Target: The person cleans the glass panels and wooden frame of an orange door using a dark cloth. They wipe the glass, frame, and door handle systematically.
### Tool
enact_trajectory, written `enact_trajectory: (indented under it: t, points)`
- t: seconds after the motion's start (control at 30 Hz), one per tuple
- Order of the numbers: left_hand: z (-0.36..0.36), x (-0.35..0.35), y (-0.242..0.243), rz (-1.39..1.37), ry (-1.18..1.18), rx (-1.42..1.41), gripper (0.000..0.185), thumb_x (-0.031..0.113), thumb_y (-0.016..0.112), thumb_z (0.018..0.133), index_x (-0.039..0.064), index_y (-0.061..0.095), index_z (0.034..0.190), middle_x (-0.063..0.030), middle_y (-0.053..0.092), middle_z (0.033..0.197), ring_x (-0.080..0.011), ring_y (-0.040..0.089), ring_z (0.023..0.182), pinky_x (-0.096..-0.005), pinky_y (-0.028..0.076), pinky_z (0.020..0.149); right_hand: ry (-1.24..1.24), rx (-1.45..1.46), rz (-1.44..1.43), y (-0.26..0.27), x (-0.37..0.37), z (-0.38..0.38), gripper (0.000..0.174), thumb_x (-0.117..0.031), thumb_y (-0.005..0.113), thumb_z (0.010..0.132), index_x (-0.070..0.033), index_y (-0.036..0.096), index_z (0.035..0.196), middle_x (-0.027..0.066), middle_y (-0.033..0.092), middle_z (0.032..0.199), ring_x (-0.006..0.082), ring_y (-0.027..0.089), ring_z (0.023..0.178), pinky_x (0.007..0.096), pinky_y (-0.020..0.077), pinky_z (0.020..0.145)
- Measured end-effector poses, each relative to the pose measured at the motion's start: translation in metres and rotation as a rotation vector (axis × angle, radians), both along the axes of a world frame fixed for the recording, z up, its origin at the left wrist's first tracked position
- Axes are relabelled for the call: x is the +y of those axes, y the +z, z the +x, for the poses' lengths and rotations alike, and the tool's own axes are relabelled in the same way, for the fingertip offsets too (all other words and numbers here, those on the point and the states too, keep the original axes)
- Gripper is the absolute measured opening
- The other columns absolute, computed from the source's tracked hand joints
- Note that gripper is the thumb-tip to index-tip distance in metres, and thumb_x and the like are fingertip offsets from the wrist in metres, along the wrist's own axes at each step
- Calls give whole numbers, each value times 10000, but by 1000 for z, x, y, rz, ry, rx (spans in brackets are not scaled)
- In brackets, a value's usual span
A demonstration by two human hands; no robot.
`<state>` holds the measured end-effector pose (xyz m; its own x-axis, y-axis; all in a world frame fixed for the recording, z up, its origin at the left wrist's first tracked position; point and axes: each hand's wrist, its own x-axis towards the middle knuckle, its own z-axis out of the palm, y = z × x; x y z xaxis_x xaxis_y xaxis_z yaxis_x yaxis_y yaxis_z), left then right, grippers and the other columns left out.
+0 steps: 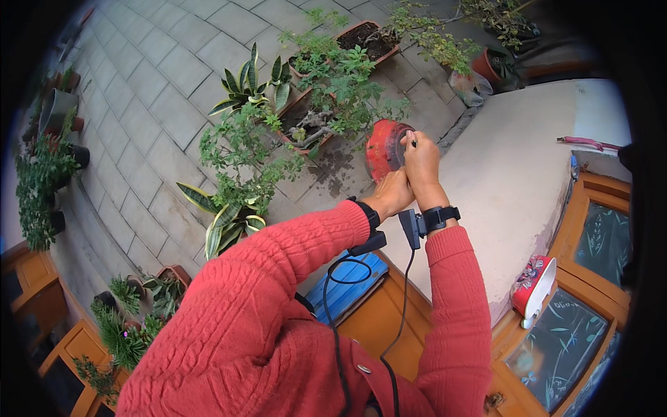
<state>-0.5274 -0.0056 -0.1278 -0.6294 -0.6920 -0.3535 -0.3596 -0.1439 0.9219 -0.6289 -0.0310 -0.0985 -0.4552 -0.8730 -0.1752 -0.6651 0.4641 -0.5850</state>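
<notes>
A scuffed red round container (384,148), which looks like a basin, is tilted beside the potted plants. My right hand (423,159) grips its dark edge from the near right side, and a small dark tip shows by the thumb. Just below, my left hand (393,193) is closed against the container's lower side, pressed close to my right wrist; its fingertips are hidden. To the left stands a rectangular planter (305,112) with a gnarled-stemmed leafy plant (349,99). Dark wet spots (333,169) mark the paving between planter and container. What is inside the container cannot be seen.
Snake plants (250,83) and another snake plant (229,229) stand on the grey paving (156,114). A pale wall (500,167) rises close on the right, with a red-and-white container (534,286) at the window frame. Black cables (333,333) hang from both wrist straps.
</notes>
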Motion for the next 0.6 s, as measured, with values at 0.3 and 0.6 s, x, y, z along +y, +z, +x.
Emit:
enact_trajectory:
  t: [0.3, 0.6]
  points:
    - [46, -26, 42, -137, -71, 24, 654, 270, 842, 808, -81, 485, 1228, -307, 664, 1137, -420, 674, 1093, -451, 530, 907, -405, -954, -220, 30, 79, -18, 702, -516, 722, 950, 13, 557, 1380, 102, 650, 1195, 189, 650, 1043, 334, 547, 896]
    - [45, -21, 65, 369, -425, 241, 630, 308, 740, 974, -32, 496, 1445, -90, 640, 1304, -134, 629, 1132, -297, 524, 973, -427, -1029, -366, 72, 149, -30, 300, -56, 693, 937, -38, 637, 1232, 60, 699, 1111, 200, 679, 1064, 395, 586, 905]
